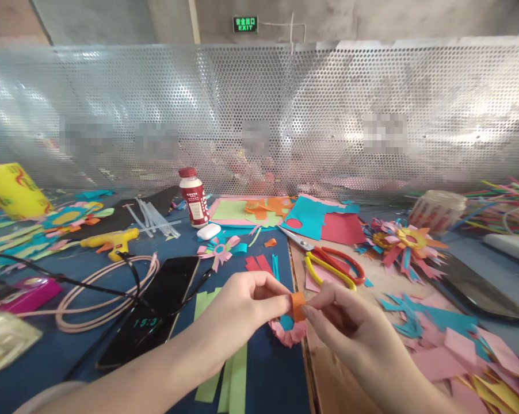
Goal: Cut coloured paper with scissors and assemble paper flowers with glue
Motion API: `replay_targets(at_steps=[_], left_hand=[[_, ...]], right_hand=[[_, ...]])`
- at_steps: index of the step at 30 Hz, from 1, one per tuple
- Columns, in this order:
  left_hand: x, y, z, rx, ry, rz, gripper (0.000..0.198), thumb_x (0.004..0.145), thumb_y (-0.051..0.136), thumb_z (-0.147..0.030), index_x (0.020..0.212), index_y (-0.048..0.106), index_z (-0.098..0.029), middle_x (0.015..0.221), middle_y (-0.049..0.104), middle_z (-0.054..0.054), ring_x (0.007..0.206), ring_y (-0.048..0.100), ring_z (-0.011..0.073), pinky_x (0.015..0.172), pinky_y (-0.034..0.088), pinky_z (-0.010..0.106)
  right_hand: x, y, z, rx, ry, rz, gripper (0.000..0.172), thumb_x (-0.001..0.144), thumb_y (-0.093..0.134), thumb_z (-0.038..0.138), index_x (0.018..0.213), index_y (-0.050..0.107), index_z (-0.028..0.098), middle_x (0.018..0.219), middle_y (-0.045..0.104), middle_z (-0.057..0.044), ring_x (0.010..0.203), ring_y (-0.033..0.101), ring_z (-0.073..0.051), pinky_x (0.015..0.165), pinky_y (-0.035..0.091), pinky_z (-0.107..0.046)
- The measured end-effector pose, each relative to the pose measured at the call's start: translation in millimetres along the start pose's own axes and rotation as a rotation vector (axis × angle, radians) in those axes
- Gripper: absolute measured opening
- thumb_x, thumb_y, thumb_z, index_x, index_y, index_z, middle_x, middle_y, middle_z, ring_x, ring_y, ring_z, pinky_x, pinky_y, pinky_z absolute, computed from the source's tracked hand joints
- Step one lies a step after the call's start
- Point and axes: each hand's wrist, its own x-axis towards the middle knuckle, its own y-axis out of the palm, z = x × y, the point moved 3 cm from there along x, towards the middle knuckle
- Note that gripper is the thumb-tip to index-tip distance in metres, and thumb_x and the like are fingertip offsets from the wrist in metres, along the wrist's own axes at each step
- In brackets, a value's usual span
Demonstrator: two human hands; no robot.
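Note:
My left hand (246, 299) and my right hand (350, 319) meet near the front of the table, closed in pinches at either side of a small orange paper strip (298, 306). Its surface curves a little between the fingertips. Just under it is a pink crinkled paper piece (289, 334) with a blue paper part (286, 322); whether the orange strip joins them is hidden by my fingers. Beyond the hands lie red paper strips (258, 264) and scissors (335, 267) with red and yellow handles. Light green paper strips (233, 379) are below my left forearm.
To the left are a black phone (173, 287), coiled pink cable (63, 313) and yellow glue gun (110, 242). A red-capped bottle (193, 198) stands behind. Paper flowers (408, 238), another dark phone (484, 287) and pink scraps (441, 362) lie right. A perforated metal screen (259, 86) spans the back.

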Motion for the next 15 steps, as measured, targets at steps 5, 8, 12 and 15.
replay_targets(at_steps=[5,8,12,15], left_hand=[[0.9,-2.0,-1.0,0.095,0.050,-0.031,0.011,0.078,0.060,-0.028,0.078,0.064,-0.017,0.076,0.067,0.001,0.072,0.060,0.0150,0.065,0.042,0.025],[1.0,-2.4,-1.2,0.128,0.088,-0.043,0.011,0.078,0.060,-0.028,0.077,0.064,-0.017,0.074,0.067,0.000,0.070,0.060,0.0142,0.063,0.043,0.024],[1.3,-1.6,-1.5,0.116,0.122,-0.027,0.008,0.079,0.058,-0.024,0.076,0.062,-0.018,0.072,0.065,-0.002,0.067,0.061,0.0131,0.063,0.045,0.024],[0.8,-1.0,-2.6,0.092,0.137,-0.029,0.006,0.078,0.057,-0.022,0.075,0.060,-0.018,0.070,0.064,-0.003,0.065,0.060,0.0120,0.062,0.045,0.023]], right_hand=[[-2.0,-3.3,3.5,0.003,0.056,0.042,0.024,0.087,0.048,0.044,0.084,0.054,0.021,0.062,0.051,0.003,0.058,0.049,-0.012,0.052,0.038,-0.022],[-1.6,-5.1,5.8,0.029,0.127,0.068,0.028,0.087,0.046,0.047,0.089,0.056,0.021,0.076,0.059,-0.001,0.073,0.055,-0.016,0.062,0.042,-0.025],[1.7,-0.5,6.6,0.071,0.196,0.139,0.025,0.083,0.051,0.044,0.087,0.055,0.020,0.073,0.057,-0.001,0.074,0.055,-0.016,0.064,0.041,-0.025],[3.9,3.0,6.3,0.137,0.266,0.147,0.023,0.079,0.056,0.041,0.083,0.053,0.019,0.069,0.055,0.001,0.055,0.045,-0.009,0.050,0.034,-0.021]])
